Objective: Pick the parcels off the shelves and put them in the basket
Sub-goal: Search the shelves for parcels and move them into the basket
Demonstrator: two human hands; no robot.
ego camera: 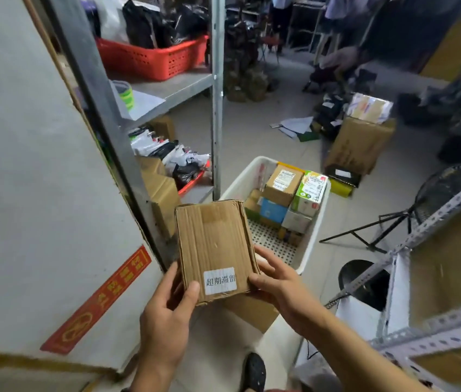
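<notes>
Both hands grasp 1 flat cardboard parcel (pixel 214 251): left hand (pixel 167 312) curled round its lower-left corner, right hand (pixel 277 281) round its lower-right edge. Parcel held above the near end of the white basket (pixel 312 244), white label facing up. Basket on floor, several small boxes (pixel 283 190) inside at far end.

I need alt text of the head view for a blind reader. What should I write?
A person's left hand and right hand hold a cardboard parcel with a white label, near a white basket on the floor that holds several small boxes. On the left stands a metal shelf with a red basket of dark bags.
</notes>
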